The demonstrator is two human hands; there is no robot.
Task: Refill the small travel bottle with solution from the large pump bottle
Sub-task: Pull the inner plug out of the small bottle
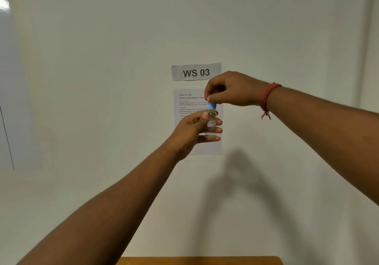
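The small travel bottle (211,125), clear, upright and holding clear liquid, is held raised near frame centre. The left hand (194,130) grips its body, thumb in front and fingers curled behind. The right hand (231,89), at 12 o'clock above it, pinches the blue cap (211,106) with its fingertips. The bottle's red-bordered label (211,123) is unreadable. On the wall (102,59) behind, a sign (196,71) reads "WS 03"; a sheet (191,103) below reads "TASK ID 3724, Contact Lens Solution Travel". A red thread band (267,98) circles the right wrist. A wooden edge (199,260) lies at 6 o'clock.
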